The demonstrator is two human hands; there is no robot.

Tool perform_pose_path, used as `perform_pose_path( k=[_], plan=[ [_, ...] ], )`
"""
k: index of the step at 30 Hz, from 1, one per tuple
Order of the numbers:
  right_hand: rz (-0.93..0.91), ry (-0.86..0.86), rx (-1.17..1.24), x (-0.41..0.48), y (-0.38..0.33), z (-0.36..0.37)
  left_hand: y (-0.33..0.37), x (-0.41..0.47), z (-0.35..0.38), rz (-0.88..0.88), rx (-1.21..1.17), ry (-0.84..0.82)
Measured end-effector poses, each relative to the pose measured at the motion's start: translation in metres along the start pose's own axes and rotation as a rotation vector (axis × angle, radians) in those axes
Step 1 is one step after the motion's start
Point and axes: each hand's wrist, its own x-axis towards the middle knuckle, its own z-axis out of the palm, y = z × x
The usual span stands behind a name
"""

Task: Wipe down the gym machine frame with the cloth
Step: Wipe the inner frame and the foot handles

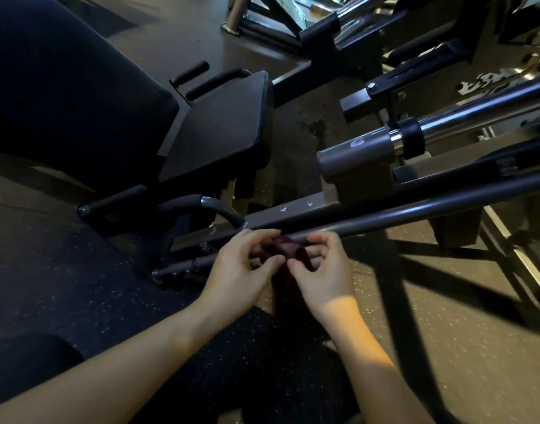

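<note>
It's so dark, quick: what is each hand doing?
Left hand: pinching the dark red cloth.
Right hand: pinching the same cloth.

The floor (446, 316) is speckled rubber, nearly black at the lower left and a lighter brown on the right, where long dark shadows cross it. The gym machine's frame (278, 217) stands directly on it, its grey square beam running low from the lower left towards the right, with a thin rod (415, 209) just beside it. Farther back, another machine (262, 16) with metal legs also rests on the floor, well apart.
</note>
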Motion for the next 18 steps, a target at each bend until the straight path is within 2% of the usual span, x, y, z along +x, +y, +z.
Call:
perform_pose_path(
  k=[3,8,12,15,18],
  plan=[
    [-0.030,0.047,0.091,0.000,-0.003,-0.004,0.003,0.005,0.010,-0.011,-0.010,-0.041],
    [-0.108,0.117,0.041,0.002,-0.002,-0.016,0.012,0.020,0.026,0.061,0.130,-0.030],
    [-0.068,0.207,0.189,0.011,0.003,-0.025,0.003,0.031,0.026,0.033,0.215,0.073],
    [-0.028,0.294,0.121,0.015,0.014,-0.025,-0.012,0.032,0.015,-0.040,0.298,0.131],
    [0.080,0.275,0.098,0.019,0.020,-0.021,-0.021,0.030,0.005,-0.070,0.297,0.167]
  ],
)
